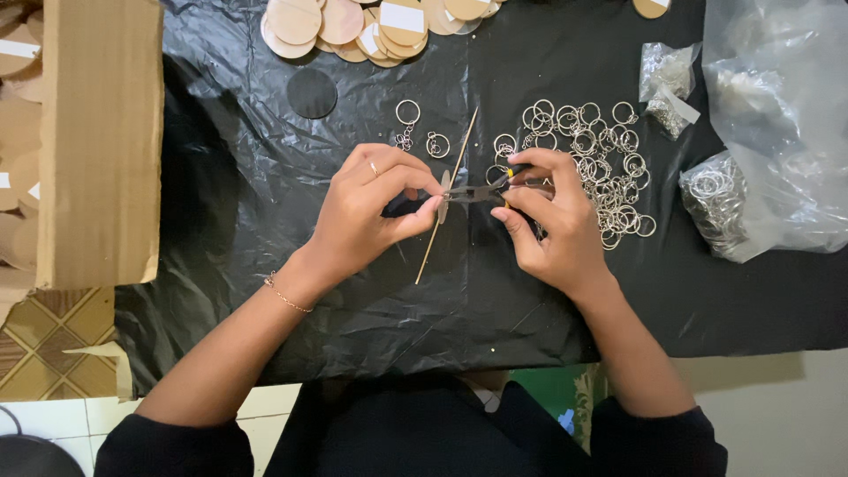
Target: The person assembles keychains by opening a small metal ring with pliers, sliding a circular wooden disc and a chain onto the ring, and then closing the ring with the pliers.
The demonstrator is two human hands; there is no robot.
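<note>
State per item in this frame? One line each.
Left hand: pinching a thin wooden disc edge-on.
Wooden disc: upright, held at the pliers' tip.
Right hand: gripping the pliers.
Pliers: held level, jaws closed at the disc's edge.
Key rings: loose, spread on the black sheet.
Clear bag: holding more rings, lying on its side.
Disc pile: heaped, unassembled.
Cardboard box: open.

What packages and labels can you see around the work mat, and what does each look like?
Cardboard box: left of the mat, plain brown, open flap.
Large plastic bag: right edge, clear, crumpled.
Small bag of key rings: right, clear, silvery contents.
Small bag of chains: upper right, clear.
White label: rectangular, on a wooden disc, top.
</note>
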